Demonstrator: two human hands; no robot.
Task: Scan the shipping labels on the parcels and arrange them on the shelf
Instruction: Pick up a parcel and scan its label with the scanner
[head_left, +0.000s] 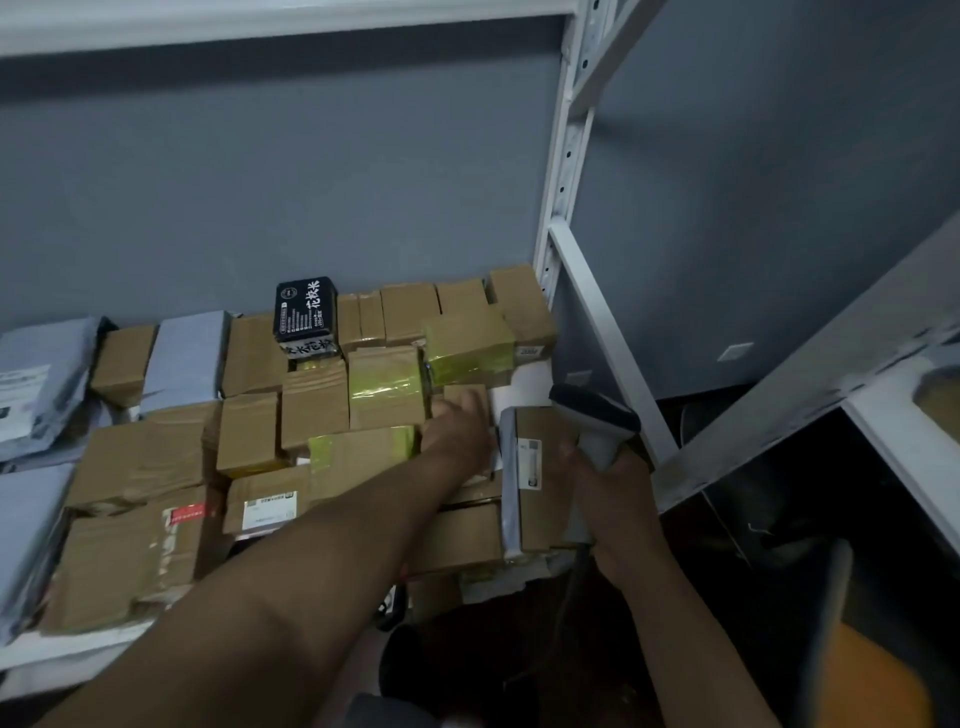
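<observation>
The shelf (67, 652) is white metal against a grey wall, and its board is packed with parcels (249, 431), mostly brown cardboard boxes laid flat and touching one another. Grey plastic mailers (36, 384) lie at the far left end, and another grey one (187, 358) stands between brown boxes near the back. A black box with white lettering (306, 312) sits on top of the pile toward the back. Several boxes in the middle carry yellow-green tape (467, 343).

The left hand (457, 431) reaches across the pile with the arm stretched out; its fingers rest spread on a small brown box (462, 397) in the middle right of the shelf, though the blur hides whether they grip it. Just right of that hand, a brown parcel with a grey edge (540, 493) stands tilted at the near right corner of the shelf, with a narrow white label (530, 462) on its face. The right hand (618, 499) is wrapped around the handle of a grey handheld scanner (597, 415), its thumb touching this parcel's side. The scanner head points up and left, above the parcel's top edge. A white upright post (566, 171) rises at the right end.
</observation>
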